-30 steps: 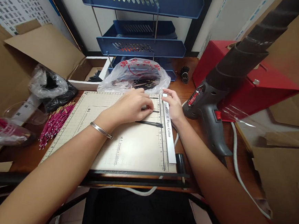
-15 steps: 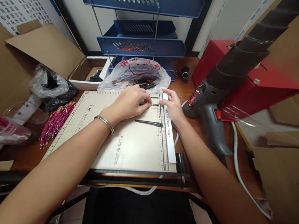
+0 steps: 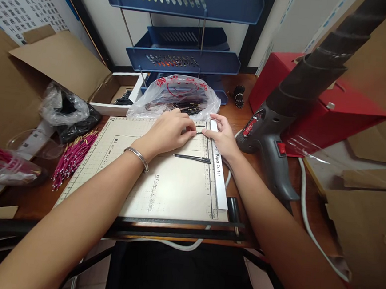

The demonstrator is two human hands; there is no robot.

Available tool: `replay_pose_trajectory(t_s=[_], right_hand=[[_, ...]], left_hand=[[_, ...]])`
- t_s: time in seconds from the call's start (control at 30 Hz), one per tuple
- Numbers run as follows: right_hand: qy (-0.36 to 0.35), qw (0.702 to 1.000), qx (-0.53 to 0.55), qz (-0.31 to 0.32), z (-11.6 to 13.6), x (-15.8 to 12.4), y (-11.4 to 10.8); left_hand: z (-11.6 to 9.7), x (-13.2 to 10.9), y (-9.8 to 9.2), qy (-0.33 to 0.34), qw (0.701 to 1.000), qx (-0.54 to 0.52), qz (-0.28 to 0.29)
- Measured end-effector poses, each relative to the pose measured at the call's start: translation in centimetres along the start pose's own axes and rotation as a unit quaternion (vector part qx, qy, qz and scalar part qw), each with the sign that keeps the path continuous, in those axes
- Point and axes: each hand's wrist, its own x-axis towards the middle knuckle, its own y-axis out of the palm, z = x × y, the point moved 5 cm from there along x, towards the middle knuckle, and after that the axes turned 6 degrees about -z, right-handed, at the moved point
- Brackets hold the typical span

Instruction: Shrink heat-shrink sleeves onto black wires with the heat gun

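Observation:
My left hand rests at the far end of a beige paper cutter board, fingers pinched on a thin black tube piece that points at the white blade rail. My right hand lies on that rail, fingers curled over its far end and touching the tube's tip. A pair of longer black tubes lies loose on the board just nearer to me.
A clear plastic bag of black tubes sits behind the board. Pink wires are heaped left. A grey heat gun stands right, before a red box. Blue trays and cardboard boxes ring the desk.
My left hand has slid a little away from me with the short black tube. My right hand has stayed on the rail. The loose tubes have not moved.

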Motion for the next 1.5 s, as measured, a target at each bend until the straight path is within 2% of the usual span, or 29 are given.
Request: replay_pose_trajectory(t_s=[0.37,0.53,0.73,1.03,1.3,1.5], right_hand=[[-0.014,1.0,-0.011,-0.015,0.2,0.3,0.0],[-0.099,0.989,-0.113,0.005,2.7,-1.1,-0.3],[-0.123,0.974,-0.186,0.032,3.7,-1.6,-0.2],[-0.182,0.971,-0.154,0.023,4.1,-1.6,-0.6],[-0.18,0.973,-0.138,0.036,4.1,-1.6,-0.4],[-0.187,0.97,-0.146,0.046,3.9,-1.5,-0.3]], left_hand=[[0.5,0.1,0.1,-0.013,1.0,0.001,-0.014],[0.6,-0.1,-0.2,-0.019,1.0,-0.016,-0.014],[0.9,-0.3,-0.2,-0.029,0.999,-0.044,-0.008],[1.3,-0.5,-0.9,-0.058,0.989,-0.121,-0.056],[1.8,-0.6,-1.2,-0.092,0.976,-0.185,-0.075],[1.9,-0.6,-1.3,-0.058,0.974,-0.206,-0.073]])
